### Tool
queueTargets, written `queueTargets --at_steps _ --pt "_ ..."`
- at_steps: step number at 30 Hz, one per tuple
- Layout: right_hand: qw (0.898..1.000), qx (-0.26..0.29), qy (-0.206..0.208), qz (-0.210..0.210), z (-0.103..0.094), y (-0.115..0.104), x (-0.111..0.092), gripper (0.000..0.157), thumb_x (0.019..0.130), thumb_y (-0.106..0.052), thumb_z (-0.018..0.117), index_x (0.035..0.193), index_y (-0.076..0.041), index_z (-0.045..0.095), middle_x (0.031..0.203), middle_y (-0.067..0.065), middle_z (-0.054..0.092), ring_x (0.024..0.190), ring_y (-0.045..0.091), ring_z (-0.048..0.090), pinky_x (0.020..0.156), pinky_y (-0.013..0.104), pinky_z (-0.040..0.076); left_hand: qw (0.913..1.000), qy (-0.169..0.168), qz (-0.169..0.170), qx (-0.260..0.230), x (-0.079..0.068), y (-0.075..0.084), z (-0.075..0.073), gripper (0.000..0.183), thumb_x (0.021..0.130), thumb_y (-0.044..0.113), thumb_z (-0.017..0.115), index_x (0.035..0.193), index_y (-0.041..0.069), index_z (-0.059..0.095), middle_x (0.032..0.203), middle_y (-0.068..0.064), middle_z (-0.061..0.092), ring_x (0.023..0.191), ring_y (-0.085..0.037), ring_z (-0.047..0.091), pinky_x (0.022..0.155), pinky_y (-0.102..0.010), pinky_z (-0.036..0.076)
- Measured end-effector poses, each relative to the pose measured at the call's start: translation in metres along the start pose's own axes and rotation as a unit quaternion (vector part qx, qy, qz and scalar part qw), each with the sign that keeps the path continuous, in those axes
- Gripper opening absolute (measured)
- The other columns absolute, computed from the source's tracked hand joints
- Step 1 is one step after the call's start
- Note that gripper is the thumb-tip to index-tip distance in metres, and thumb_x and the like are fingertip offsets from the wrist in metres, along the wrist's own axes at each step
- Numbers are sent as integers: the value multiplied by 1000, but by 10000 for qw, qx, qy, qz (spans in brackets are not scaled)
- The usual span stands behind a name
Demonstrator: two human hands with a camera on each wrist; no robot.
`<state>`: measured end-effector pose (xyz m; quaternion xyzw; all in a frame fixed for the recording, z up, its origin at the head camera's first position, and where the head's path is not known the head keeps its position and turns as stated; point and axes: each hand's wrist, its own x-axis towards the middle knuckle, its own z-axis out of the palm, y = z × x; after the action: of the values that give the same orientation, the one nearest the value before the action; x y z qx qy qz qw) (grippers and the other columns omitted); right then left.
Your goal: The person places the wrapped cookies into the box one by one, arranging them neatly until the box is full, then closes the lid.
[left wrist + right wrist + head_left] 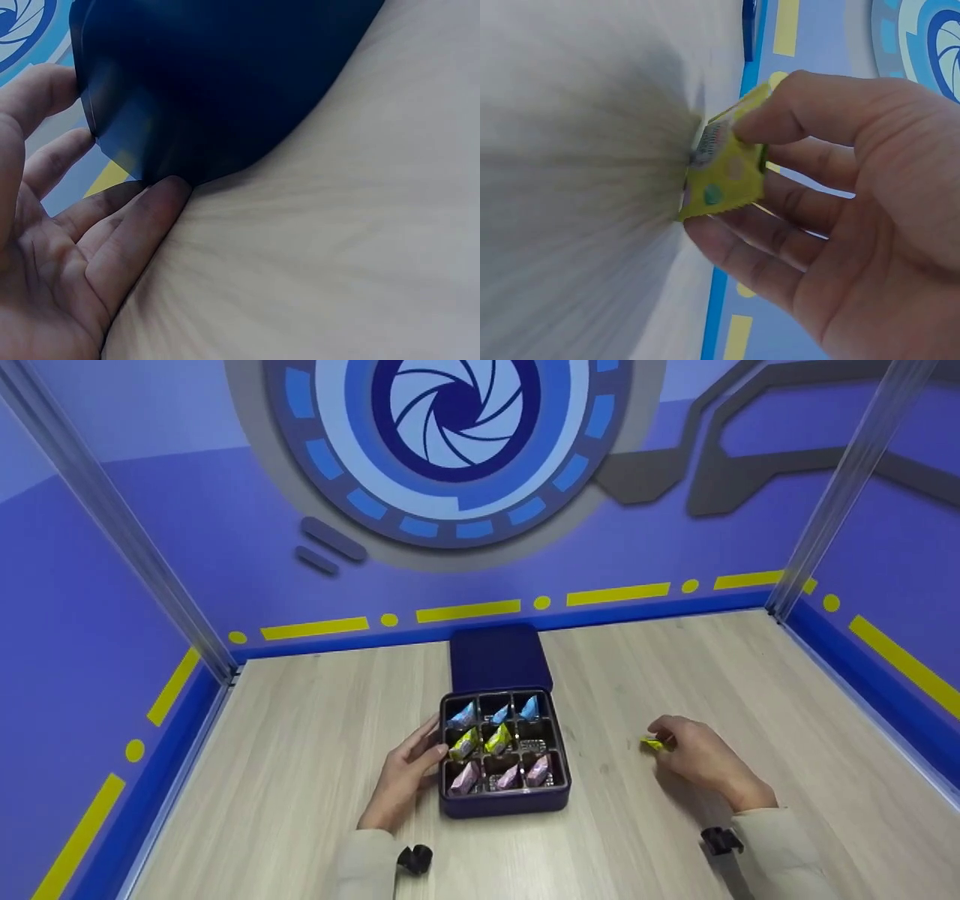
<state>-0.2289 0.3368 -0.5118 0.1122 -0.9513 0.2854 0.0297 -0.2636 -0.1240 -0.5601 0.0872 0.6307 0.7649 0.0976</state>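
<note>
A dark blue box (504, 804) stands on the table, its inside split into three rows of three compartments. Blue wrapped candies (529, 708) sit in the back row and pink ones (538, 771) in the front row. In the middle row, yellow candies (497, 739) lie in the left and centre compartments; the right one shows only its bare bottom. My left hand (409, 769) rests its fingers against the box's left side, thumb at the rim. Off to the right, my right hand (697, 754) pinches a yellow wrapped candy (727, 169) close over the table.
Behind the compartments lies the box's dark blue lid (499, 658), near the back wall. Blue printed panels (390, 585) enclose the wooden table (315, 720) at the back and both sides. Metal posts (832, 495) stand at the rear corners.
</note>
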Motion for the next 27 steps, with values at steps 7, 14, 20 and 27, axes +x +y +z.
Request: queueTargets --at_steps 7,14,20,27 --pt "9994 68 260 -208 0 6 0 30 87 11 73 117 7 71 111 19 73 101 38 70 87 56 58 9999 -37 -39 120 -1 -1 -2 68 105 20 70 166 13 40 165 -23 40 144 -40 48 103 -48 55" --pt "9990 178 362 -195 0 10 2 23 92 6 78 114 0 75 109 13 75 98 32 71 83 51 60 9999 -83 -27 134 -1 -1 -2 69 106 21 70 166 12 39 165 -24 39 143 -40 49 103 -47 55" --pt "9984 374 422 -107 1 11 4 21 93 7 77 112 -2 76 109 11 75 99 31 70 84 50 59 9999 -52 -50 142 -1 0 -2 69 106 21 70 166 12 38 165 -24 39 141 -40 51 103 -46 55" --pt "9977 410 499 -185 4 11 5 20 93 7 76 110 -3 77 108 10 75 98 30 70 84 50 59 9999 -23 -113 85 0 0 -2 69 106 20 70 166 12 38 165 -24 38 142 -38 51 105 -46 54"
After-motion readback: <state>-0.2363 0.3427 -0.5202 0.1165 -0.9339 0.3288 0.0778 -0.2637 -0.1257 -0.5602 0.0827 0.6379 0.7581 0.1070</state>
